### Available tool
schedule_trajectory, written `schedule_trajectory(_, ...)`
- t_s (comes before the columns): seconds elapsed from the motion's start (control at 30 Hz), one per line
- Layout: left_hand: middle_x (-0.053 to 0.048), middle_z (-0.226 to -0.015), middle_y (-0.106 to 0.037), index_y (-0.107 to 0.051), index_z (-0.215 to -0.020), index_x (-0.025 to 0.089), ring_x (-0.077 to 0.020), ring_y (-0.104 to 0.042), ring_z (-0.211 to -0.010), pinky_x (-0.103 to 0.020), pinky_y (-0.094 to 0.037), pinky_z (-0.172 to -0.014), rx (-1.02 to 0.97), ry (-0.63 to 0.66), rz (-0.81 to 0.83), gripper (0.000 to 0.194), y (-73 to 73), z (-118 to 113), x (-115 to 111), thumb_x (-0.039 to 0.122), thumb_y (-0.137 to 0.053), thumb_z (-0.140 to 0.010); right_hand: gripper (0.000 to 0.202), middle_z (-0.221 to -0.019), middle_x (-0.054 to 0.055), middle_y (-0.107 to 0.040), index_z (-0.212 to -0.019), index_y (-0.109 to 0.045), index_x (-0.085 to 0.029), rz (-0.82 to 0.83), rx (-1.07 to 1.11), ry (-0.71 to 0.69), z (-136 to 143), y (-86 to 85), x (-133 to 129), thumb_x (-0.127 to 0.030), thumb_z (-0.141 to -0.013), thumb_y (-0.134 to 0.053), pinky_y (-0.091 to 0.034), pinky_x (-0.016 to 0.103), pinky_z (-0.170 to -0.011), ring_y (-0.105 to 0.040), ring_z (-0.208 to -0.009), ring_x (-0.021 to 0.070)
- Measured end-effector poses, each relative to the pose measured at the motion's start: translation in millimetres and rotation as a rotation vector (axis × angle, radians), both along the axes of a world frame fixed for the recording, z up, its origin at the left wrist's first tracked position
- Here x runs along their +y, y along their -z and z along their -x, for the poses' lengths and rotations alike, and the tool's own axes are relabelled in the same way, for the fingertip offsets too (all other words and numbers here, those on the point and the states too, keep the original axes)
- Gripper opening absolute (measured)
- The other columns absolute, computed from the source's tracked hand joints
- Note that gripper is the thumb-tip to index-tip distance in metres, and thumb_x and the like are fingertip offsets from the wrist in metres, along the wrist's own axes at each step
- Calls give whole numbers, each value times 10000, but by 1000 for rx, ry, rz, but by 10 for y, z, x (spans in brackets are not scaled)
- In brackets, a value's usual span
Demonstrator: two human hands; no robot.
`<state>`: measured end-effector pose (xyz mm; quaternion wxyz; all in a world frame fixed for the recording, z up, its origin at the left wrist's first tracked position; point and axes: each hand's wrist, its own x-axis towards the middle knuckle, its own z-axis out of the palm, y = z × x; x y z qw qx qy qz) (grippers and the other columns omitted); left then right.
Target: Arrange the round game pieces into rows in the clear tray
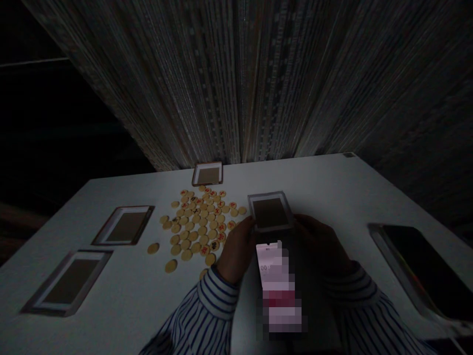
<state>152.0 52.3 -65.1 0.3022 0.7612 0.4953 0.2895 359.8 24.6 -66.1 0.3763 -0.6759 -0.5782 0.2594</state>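
Note:
A shallow rectangular box [271,212] with a pale rim and brown inside is between my two hands. My left hand [236,250] is closed on its lower left corner, and my right hand [322,242] is closed on its right side, in deep shadow. Just below the box lies a lit phone [279,291], its screen partly pixelated. Left of my left hand, many round wooden pieces [192,224] are spread on the white table [325,182]; some show red or black characters, others are plain side up.
Similar boxes stand at the back [209,174], at the left [125,226] and at the near left [72,282]. A dark tablet-like device [424,268] lies at the right, a cable near its lower end. Behind the table hangs a striped curtain [236,88].

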Motion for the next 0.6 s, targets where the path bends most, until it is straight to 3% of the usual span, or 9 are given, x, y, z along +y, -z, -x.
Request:
schedule_trajectory(0.23, -100, -1218, -590, -568, -1152, 156, -209, -550, -1115, -369, -439, -962, 4, 9, -25, 340, 27, -8, 18, 132, -468, -828, 353, -1019, 85, -690, -1075, -629, -199, 22, -53, -64, 11, 7, 9, -397, -863, -428, -517, 390, -787, -641, -931, 224)
schedule_trajectory(0.6, -105, -1183, -611, -567, -1155, 168, -222, -559, -1101, -401, -445, -948, 28, -1, -32, 351, 72, -5, 24, 130, -474, -819, 312, -996, 70, -696, -1033, -649, -228, -22, -140, -50, 27, 14, 27, -366, -857, -431, -517, 400, -788, -646, -910, 221)
